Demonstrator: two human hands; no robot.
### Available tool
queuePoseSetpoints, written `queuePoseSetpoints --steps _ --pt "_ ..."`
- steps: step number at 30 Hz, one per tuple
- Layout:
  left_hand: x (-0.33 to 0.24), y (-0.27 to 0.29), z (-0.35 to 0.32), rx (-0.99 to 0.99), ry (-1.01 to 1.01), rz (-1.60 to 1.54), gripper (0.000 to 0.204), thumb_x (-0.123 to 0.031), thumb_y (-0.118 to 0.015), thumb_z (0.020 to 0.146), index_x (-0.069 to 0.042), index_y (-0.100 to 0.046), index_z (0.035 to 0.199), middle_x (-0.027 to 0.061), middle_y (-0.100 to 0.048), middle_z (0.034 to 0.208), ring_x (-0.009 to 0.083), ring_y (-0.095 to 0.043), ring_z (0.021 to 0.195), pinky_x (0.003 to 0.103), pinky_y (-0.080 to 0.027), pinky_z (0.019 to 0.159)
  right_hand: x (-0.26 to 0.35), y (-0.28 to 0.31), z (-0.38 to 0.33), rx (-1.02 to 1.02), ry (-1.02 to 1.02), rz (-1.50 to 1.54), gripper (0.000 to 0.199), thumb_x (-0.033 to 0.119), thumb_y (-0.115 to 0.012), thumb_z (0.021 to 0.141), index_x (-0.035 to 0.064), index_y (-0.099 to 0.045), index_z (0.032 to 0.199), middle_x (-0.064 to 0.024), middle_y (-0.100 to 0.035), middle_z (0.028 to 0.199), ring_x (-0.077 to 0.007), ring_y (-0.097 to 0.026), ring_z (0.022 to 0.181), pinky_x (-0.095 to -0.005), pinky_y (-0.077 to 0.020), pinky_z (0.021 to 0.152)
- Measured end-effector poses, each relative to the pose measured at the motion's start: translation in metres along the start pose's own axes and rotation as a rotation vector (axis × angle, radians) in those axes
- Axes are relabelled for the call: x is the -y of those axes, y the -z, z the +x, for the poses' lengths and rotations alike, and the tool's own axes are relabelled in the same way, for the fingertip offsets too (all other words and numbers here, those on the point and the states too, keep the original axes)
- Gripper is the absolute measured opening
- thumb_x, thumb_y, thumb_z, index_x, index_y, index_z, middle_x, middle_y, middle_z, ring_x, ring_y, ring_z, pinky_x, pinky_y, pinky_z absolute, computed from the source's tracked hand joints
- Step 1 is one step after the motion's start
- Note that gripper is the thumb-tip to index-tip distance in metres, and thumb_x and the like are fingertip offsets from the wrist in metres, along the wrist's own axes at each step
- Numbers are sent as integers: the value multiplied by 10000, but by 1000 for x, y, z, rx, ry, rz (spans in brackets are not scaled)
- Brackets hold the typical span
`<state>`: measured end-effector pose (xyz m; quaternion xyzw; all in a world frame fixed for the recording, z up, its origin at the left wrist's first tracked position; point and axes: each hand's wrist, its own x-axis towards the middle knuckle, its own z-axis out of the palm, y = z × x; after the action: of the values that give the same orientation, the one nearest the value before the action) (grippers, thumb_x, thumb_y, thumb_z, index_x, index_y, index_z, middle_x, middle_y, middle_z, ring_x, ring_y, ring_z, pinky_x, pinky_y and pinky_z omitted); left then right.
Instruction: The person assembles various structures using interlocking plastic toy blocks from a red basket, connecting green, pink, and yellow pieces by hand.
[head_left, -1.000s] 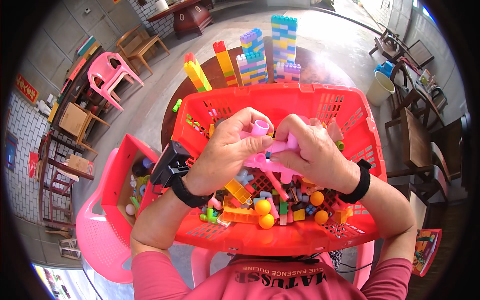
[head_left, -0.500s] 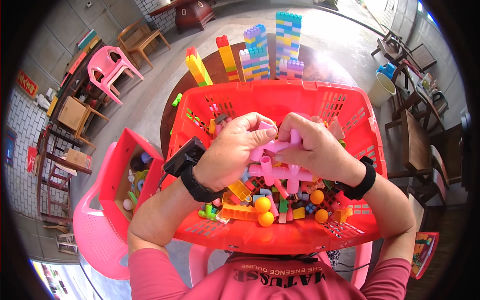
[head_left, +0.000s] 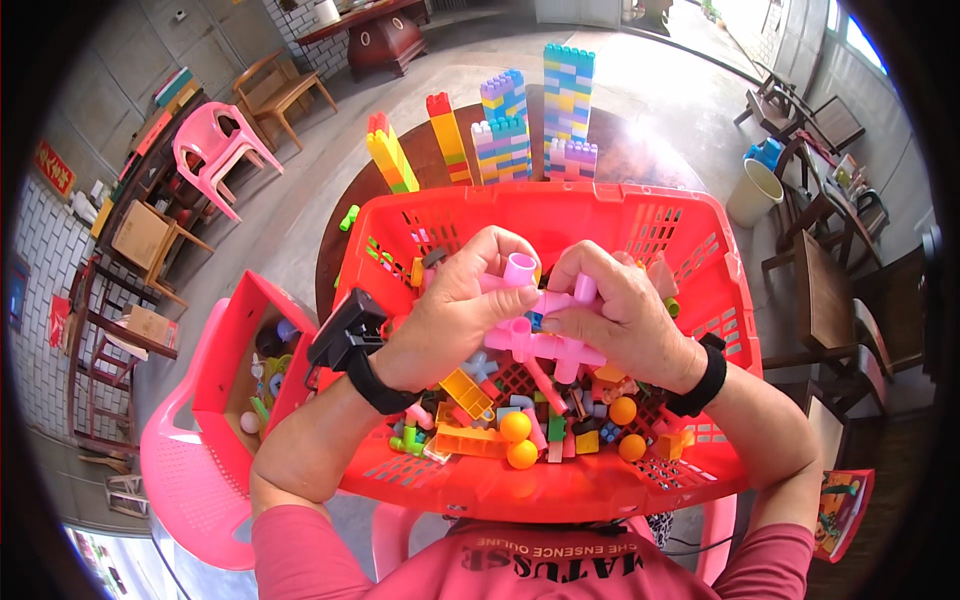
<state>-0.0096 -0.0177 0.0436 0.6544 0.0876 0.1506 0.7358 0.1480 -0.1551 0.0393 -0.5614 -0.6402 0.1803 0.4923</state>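
Above the red plastic basket [head_left: 440, 492], both my hands grip a pink assembly of toy pipe connectors [head_left: 548, 345]. Between the thumb and fingers of my left hand [head_left: 460, 315] is its left part, where a pink tube [head_left: 519, 266] turns its open end upward. My right hand [head_left: 628, 320] pinches the right part, thumb beneath an upright pink stub. My fingers hide some of the joints. Below lie mixed toys, among them orange balls [head_left: 515, 427], a yellow block piece [head_left: 467, 394], an orange piece [head_left: 470, 441] and green connectors [head_left: 410, 440].
Block towers stand on the round brown table beyond the basket: a tall blue-and-yellow one [head_left: 568, 95] and a yellow-orange one [head_left: 391, 155]. At left, a red box [head_left: 225, 385] of toys rests on a pink chair [head_left: 190, 480]. A cream bin [head_left: 755, 193] stands far right.
The pink tube in my left hand has tipped, so its open end now shows. Both hands still grip the assembly. The whole view has shifted slightly, with the basket lower in it.
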Motion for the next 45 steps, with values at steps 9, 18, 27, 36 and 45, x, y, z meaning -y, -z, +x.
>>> queuePoseSetpoints --steps 9,18,27,36,45 --pt "5 -17 -6 -52 -104 -119 238 -135 -625 937 -79 -472 1110 -10 -513 1001 54 -496 943 221 -435 823 3 -6 -3 -99 -21 51 268 96 -748 793 44 -520 924 -61 -592 758 -151 -583 692 -291 -445 605" --pt "0 -7 -2 154 -83 -113 268 -213 -623 947 -78 -461 1112 -6 -503 1029 65 -507 958 243 -445 827 10 -1 -5 -73 -6 5 237 87 -733 796 57 -533 920 -36 -582 783 -133 -571 704 -285 -443 617" --pt "3 -3 4 139 -68 134 242 -171 -531 971 -93 -402 1161 11 -484 1021 60 -486 905 231 -426 796 11 14 7 121 -61 -102 243 83 -718 800 40 -538 959 -34 -585 804 -120 -586 699 -278 -464 617" --pt "13 -1 4 15 -133 244 685 -348 -686 869 -83 -279 1352 86 -508 1009 135 -539 933 298 -476 786 1 -2 2 112 -67 10 329 -74 -649 795 21 -495 1071 -33 -574 937 -73 -601 844 -222 -486 692" --pt "14 -3 2 2 -212 714 337 -152 -718 829 -48 -548 1101 27 -622 825 122 -619 773 291 -482 710 5 19 3 106 -307 144 320 -27 -670 786 31 -502 1052 -59 -606 940 -98 -597 839 -276 -484 690"
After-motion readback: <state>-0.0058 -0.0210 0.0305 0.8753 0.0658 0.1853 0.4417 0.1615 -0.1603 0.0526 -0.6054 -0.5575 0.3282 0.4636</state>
